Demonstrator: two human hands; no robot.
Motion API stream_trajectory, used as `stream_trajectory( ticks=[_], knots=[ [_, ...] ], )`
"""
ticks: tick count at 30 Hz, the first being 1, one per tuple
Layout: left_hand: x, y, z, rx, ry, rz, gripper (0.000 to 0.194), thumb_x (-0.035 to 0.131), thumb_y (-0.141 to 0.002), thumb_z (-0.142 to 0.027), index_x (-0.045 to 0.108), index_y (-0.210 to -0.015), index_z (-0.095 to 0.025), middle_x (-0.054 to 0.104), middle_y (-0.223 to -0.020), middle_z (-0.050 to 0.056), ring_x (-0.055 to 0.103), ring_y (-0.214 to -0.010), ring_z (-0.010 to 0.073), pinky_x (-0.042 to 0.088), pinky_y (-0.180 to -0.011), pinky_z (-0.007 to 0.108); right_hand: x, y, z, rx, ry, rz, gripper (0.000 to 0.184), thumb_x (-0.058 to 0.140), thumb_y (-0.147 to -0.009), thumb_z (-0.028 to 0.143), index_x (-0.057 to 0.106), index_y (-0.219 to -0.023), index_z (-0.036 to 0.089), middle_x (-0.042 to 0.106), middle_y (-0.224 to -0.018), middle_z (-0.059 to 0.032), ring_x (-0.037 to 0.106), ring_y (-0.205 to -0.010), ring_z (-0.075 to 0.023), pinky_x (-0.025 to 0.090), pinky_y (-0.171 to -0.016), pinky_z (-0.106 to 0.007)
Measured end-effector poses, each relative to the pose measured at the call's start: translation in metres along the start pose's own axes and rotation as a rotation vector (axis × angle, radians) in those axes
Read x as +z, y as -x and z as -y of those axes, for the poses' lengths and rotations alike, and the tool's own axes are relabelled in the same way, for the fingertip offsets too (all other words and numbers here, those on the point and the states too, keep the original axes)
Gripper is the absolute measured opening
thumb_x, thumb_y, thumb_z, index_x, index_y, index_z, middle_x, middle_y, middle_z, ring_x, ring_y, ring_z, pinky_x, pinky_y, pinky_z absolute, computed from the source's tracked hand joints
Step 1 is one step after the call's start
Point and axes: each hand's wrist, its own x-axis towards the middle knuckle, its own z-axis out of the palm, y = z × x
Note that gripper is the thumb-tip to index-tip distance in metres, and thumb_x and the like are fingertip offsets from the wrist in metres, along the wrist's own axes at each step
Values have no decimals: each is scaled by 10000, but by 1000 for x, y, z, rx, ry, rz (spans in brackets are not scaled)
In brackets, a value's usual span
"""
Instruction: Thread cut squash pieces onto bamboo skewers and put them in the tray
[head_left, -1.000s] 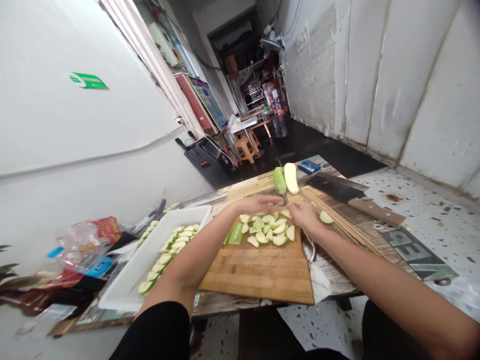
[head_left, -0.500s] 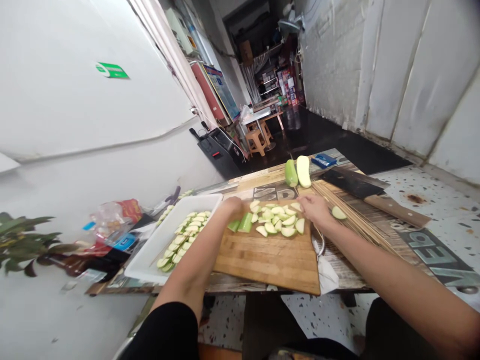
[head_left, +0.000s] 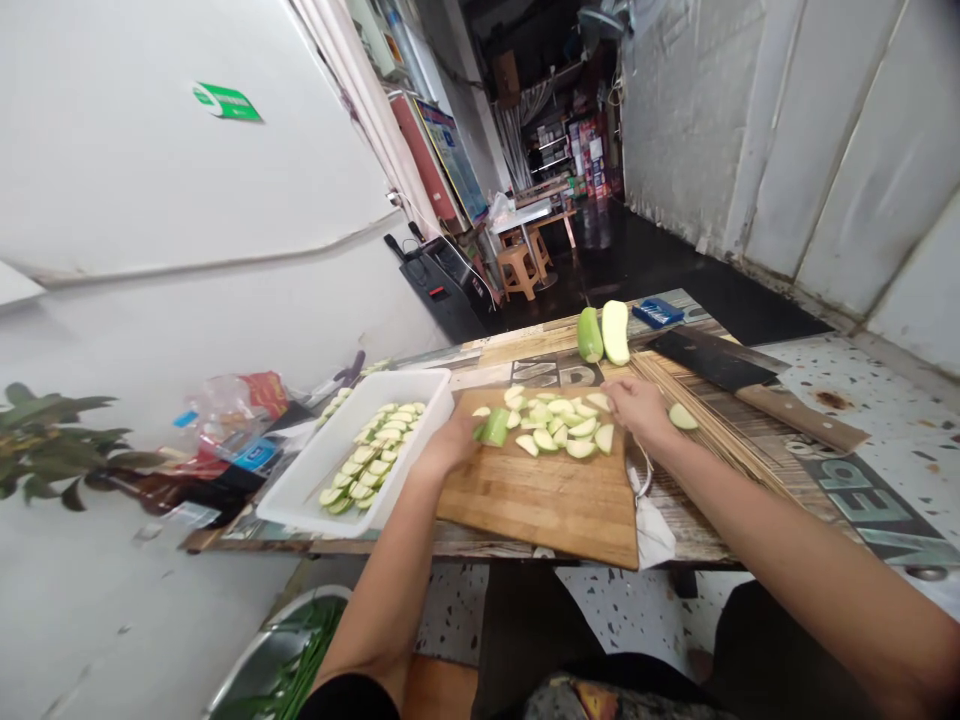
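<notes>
Zucchini slices [head_left: 564,420] lie spread over the far half of a wooden cutting board [head_left: 540,500]. At the board's left edge, my left hand [head_left: 450,445] curls its fingers round a green-skinned zucchini piece [head_left: 478,431], mostly covered by them. Beside it lies a larger green zucchini piece [head_left: 494,427]. My right hand [head_left: 637,408] is at the board's far right corner, its thumb and fingers pinched on a pale zucchini slice [head_left: 598,401]. Left of the board, a white plastic tray [head_left: 292,510] holds rows of overlapping zucchini slices [head_left: 375,455].
Bamboo skewers [head_left: 720,440] lie right of the board, with a loose slice [head_left: 682,416] on them. Beyond are a cleaver [head_left: 712,360], two zucchini halves [head_left: 615,333] and a blue packet [head_left: 658,312]. A bowl of green vegetables [head_left: 292,650] stands below the table at left.
My left hand has come lower and nearer, onto the green piece at the board's left edge. My right hand stays at the slice in the far right corner. The view has shifted slightly.
</notes>
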Motion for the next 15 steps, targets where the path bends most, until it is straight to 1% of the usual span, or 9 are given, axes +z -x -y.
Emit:
stream_trajectory(
  ticks=[3,5,7,9,11,13,15],
  knots=[
    [8,1,4,-57,26,-57,436,534,-719,-249,529,-1154,-224,614,-1042,105,574,-950,241,413,-803,295,-1,1,3,41,-56,23,202,483,-690,289,605,-742,137,457,-423,48,318,-307,-63,244,-325,-197],
    [12,3,8,-66,82,-114,506,556,-700,-244,479,-1199,-230,598,-1080,94,568,-962,225,410,-804,277,-1,2,4,54,-81,38,190,485,-693,295,589,-740,144,446,-426,56,300,-295,-55,221,-312,-194],
    [17,6,12,-94,137,-161,558,563,-701,-275,427,-1238,-209,585,-1109,102,558,-980,224,406,-808,275,-1,2,5,61,-93,51,183,495,-694,308,577,-734,149,439,-427,61,289,-288,-50,202,-303,-192],
    [21,10,15,-161,149,-165,512,555,-716,-365,477,-1179,-161,595,-1079,131,559,-970,248,407,-798,294,-2,3,5,65,-122,65,186,515,-689,324,571,-734,152,429,-424,68,273,-280,-44,177,-292,-192],
    [26,13,16,-213,148,-176,446,540,-725,-426,549,-1063,-136,611,-1024,148,564,-946,264,407,-785,304,-2,4,6,72,-168,80,197,535,-685,337,569,-738,150,420,-423,74,255,-274,-37,151,-284,-188],
    [32,19,15,-198,178,-240,391,530,-741,-417,570,-1013,-138,619,-995,138,566,-929,251,404,-781,295,-4,5,6,77,-206,93,203,547,-684,338,565,-744,145,416,-425,77,245,-272,-30,129,-280,-183],
    [38,26,14,-151,232,-329,358,509,-768,-390,563,-1027,-150,625,-967,117,567,-908,232,403,-781,288,-6,6,8,81,-211,109,208,549,-690,337,563,-753,139,407,-429,78,245,-273,-26,115,-276,-178]
  ],
)
